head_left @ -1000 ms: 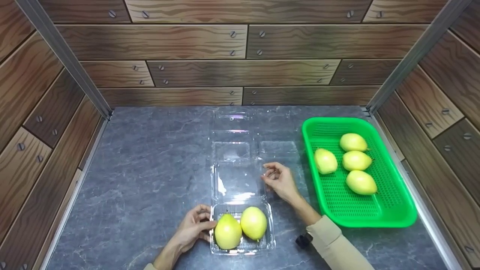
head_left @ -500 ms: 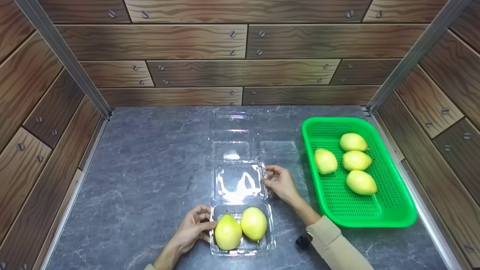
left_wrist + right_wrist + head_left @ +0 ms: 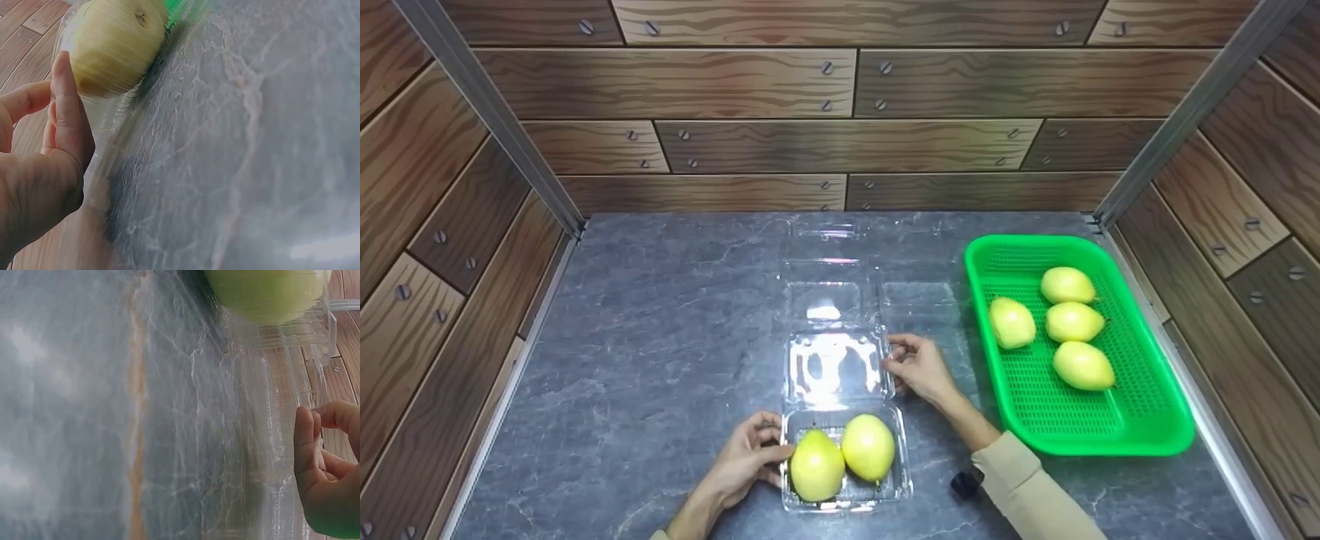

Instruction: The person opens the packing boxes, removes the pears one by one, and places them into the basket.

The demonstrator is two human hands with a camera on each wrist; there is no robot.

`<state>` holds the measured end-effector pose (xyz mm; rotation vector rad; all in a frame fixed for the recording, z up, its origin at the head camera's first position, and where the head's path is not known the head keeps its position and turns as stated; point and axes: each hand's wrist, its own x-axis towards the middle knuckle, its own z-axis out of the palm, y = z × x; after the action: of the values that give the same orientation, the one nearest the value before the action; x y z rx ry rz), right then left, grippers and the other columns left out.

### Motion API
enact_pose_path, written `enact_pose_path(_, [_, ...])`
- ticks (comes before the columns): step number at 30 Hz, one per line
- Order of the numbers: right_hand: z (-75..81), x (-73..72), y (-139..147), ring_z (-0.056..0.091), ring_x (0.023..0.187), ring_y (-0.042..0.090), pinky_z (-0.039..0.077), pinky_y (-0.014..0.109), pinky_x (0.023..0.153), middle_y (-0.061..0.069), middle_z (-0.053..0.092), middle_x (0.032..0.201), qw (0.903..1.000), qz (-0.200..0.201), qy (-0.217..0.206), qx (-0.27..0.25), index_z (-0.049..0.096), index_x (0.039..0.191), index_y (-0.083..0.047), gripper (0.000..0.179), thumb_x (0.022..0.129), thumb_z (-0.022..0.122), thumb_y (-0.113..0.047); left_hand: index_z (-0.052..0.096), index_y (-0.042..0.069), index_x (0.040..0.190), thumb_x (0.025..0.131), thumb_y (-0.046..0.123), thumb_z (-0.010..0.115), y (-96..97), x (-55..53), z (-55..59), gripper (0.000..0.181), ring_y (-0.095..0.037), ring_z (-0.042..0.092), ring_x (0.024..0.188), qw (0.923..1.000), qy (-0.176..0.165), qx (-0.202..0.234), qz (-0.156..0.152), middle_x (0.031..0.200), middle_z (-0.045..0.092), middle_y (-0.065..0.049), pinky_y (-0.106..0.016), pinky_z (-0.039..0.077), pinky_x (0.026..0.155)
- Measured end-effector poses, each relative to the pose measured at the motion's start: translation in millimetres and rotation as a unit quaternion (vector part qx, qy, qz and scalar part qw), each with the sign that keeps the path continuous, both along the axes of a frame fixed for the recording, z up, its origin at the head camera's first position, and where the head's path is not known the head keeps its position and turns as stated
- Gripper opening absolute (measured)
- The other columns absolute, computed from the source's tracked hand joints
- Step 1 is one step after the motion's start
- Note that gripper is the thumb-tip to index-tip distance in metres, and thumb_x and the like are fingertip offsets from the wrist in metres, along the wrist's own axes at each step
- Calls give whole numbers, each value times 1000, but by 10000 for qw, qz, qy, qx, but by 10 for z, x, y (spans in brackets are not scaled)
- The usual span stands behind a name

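A hinged clear plastic clamshell container [image 3: 904, 491] lies near the front of the table with two yellow-green pears, a left one [image 3: 817, 466] and a right one [image 3: 868, 448], side by side in its base. Its lid [image 3: 840, 367] is swung back on the far side and glares with reflected light. My left hand [image 3: 745, 456] holds the left wall of the base, thumb over the rim. At the lid's right edge, my right hand [image 3: 921, 369] pinches the plastic between thumb and fingers. The right wrist view shows these fingertips [image 3: 304, 417] on the lid's edge.
A green plastic basket [image 3: 997, 397] with several pears stands on the right. More clear containers [image 3: 825, 300] lie behind the lid, toward the back wall. Wood-patterned panels [image 3: 840, 82] enclose the grey marbled table [image 3: 660, 337].
My right hand has taken hold of the lid's edge and shifted slightly toward me. The lid has tilted a little, its reflections spreading. My left hand has stayed in place.
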<state>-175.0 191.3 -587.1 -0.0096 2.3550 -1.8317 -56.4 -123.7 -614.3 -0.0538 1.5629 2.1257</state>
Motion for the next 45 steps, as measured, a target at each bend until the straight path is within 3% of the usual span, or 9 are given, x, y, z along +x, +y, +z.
enact_pose_path(12, [6, 38, -1, 54, 48, 4, 53, 19, 41, 1, 60, 80, 9999, 84, -99, 67, 60, 132, 17, 49, 85, 69, 7, 48, 0, 117, 88, -3, 74, -4, 24, 0, 40, -11, 62, 68, 10000, -25, -7, -15, 93, 63, 0, -23, 62, 53])
enact_pose_path(20, [-31, 17, 21, 57, 45, 5, 55, 21, 41, -1, 64, 77, 9996, 76, -226, 117, 61, 131, 19, 48, 87, 72, 4, 47, -3, 120, 89, -3, 73, 21, -6, 1, 40, -11, 63, 69, 10000, -7, 29, 18, 93, 64, 1, -24, 62, 53])
enact_pose_path(25, [-38, -4, 23, 58, 47, 7, 56, 22, 42, 1, 66, 79, 9994, 25, -301, 140, 61, 132, 18, 49, 87, 72, 2, 48, 2, 116, 89, -3, 72, 30, -34, 9, 36, -10, 62, 70, 10000, 25, 0, 12, 93, 62, 1, -24, 62, 53])
enact_pose_path(29, [-8, 11, 30, 64, 53, 12, 60, 27, 45, 11, 73, 84, 9991, -119, -50, 401, 64, 129, 17, 45, 87, 71, 1, 48, 2, 117, 89, -2, 73, 28, -56, 5, 37, -11, 62, 70, 10000, 28, -26, 3, 94, 62, 0, -24, 62, 53])
enact_pose_path(32, [83, 69, 35, 72, 66, 18, 64, 30, 55, 16, 77, 92, 9915, -213, 545, 1159, 68, 127, 12, 41, 89, 73, -3, 48, 1, 118, 89, -1, 73, 30, -61, 7, 38, -11, 62, 70, 10000, 42, -28, -4, 94, 62, 0, -24, 62, 53])
enact_pose_path(36, [233, 169, 55, 76, 82, 24, 66, 34, 73, 15, 78, 103, 9684, -101, 1279, 2140, 72, 125, 4, 40, 88, 79, -10, 49, 3, 116, 89, -2, 72, 29, -68, 7, 36, -10, 63, 69, 10000, 46, -44, 19, 92, 62, 1, -23, 61, 52])
enact_pose_path(45, [557, 396, 108, 75, 94, 25, 67, 46, 79, 14, 72, 120, 9581, 615, 1389, 2428, 69, 132, -5, 50, 88, 84, -22, 49, 6, 114, 89, -1, 72, 29, -67, 2, 34, -10, 62, 69, 9999, 9, -106, -12, 90, 62, 1, -24, 61, 52])
